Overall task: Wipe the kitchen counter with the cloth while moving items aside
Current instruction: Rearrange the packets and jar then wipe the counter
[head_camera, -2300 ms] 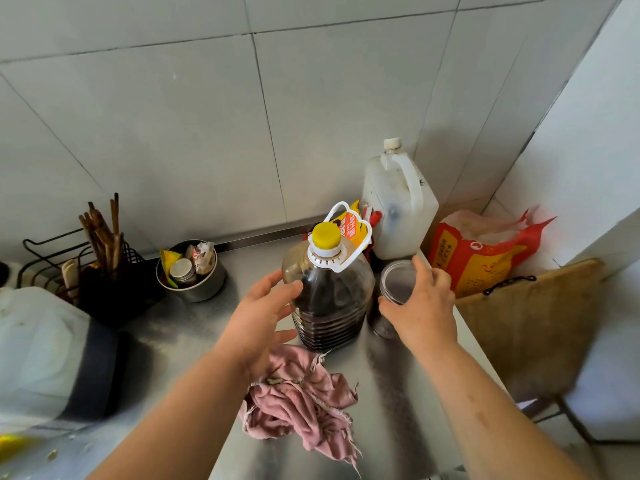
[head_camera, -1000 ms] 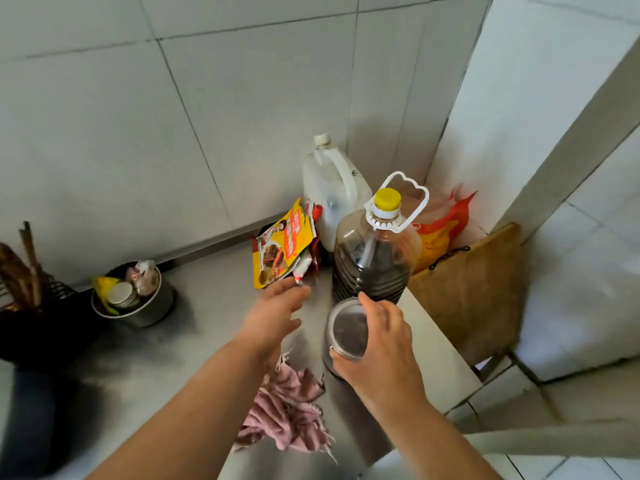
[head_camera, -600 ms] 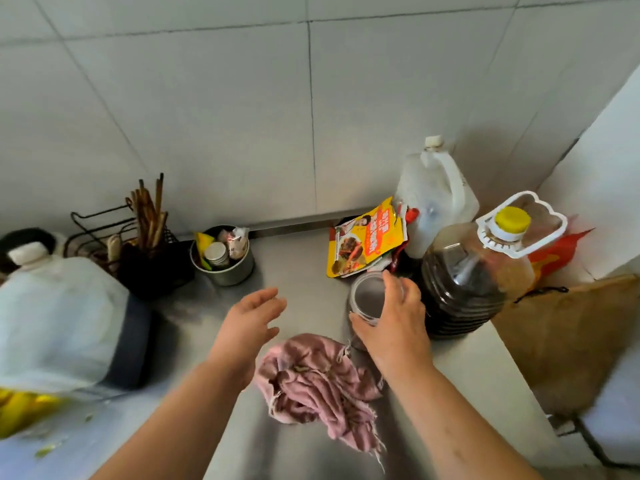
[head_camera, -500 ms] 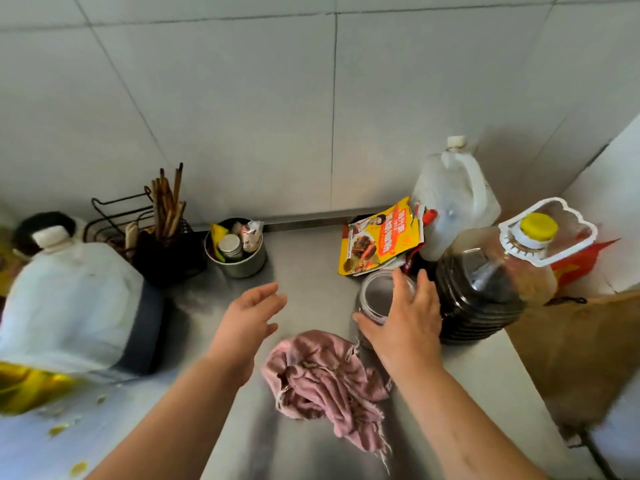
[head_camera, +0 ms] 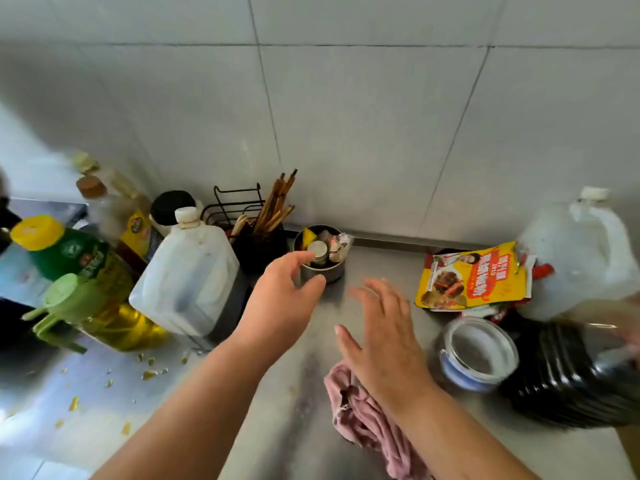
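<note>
A crumpled pink cloth (head_camera: pixel 369 424) lies on the steel counter (head_camera: pixel 287 424), partly hidden under my right wrist. My left hand (head_camera: pixel 280 303) reaches forward with relaxed fingers, right in front of a small metal bowl (head_camera: pixel 329 271) filled with packets and a small jar. My right hand (head_camera: pixel 381 337) hovers open over the counter, palm down, holding nothing. A glass jar with a clear lid (head_camera: pixel 476 353) stands free to the right of that hand. The dark oil bottle (head_camera: pixel 581 375) stands beyond the jar at the right.
A white jug (head_camera: pixel 187 278), green and yellow bottles (head_camera: pixel 76 282) and a chopstick holder (head_camera: pixel 266 233) crowd the left. Yellow seasoning packets (head_camera: pixel 474 278) and another white jug (head_camera: pixel 581 251) sit at back right. Food scraps (head_camera: pixel 104 386) dot the left counter.
My right hand has let go of the glass jar and moved left, opening. My left hand has reached further forward to the metal bowl. The view has swung left.
</note>
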